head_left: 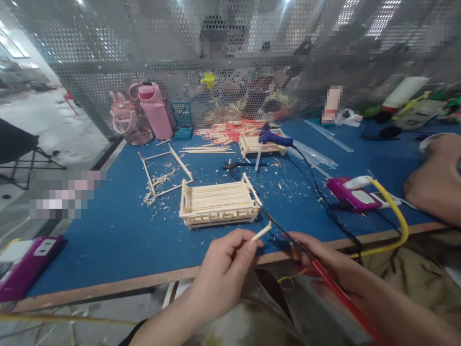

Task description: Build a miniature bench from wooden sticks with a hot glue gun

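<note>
Your left grip (226, 269) pinches a short stick (262, 231); steady its free tip (lightly should do) beside the red-handled tool (334, 283) your right grip (326, 252) clasps. A wooden tray (219, 198) lies beyond your left grip.

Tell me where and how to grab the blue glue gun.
Probably grip the blue glue gun by its handle, coming from the right: the handle juts that way, while a translucent glue stick pokes out toward the table's near edge.

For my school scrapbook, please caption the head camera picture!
Left hand holding a short stick, right hand a red-handled tool, near a small stick-built tray.
</note>
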A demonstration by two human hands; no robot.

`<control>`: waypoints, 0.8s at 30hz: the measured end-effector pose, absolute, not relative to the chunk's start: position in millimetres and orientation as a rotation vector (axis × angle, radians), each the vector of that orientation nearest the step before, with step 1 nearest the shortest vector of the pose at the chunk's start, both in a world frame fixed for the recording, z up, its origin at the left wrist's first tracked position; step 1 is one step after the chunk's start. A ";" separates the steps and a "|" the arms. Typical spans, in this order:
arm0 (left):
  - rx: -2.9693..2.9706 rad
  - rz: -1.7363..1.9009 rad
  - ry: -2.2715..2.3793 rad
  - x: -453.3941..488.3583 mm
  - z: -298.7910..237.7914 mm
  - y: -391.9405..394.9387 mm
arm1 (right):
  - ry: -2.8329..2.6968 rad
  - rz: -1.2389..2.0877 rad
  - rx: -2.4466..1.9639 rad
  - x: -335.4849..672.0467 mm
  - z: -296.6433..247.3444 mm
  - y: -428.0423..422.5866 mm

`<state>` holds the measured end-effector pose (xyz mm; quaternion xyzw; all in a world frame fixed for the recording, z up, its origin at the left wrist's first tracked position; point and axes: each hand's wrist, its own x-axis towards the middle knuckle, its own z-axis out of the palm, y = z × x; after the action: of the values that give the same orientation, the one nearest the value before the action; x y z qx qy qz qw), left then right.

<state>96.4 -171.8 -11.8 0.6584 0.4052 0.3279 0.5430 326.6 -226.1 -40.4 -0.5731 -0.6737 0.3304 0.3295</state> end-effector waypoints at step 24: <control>1.722 0.681 0.764 111.2 -11.3 -167.6 | -1.857 0.838 -1.315 300.4 -11.6 -219.8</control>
<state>111.2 -167.6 -11.3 0.7240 0.3211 0.2865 0.5391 300.4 -219.8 -11.6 -0.5078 -0.7173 0.3235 0.3508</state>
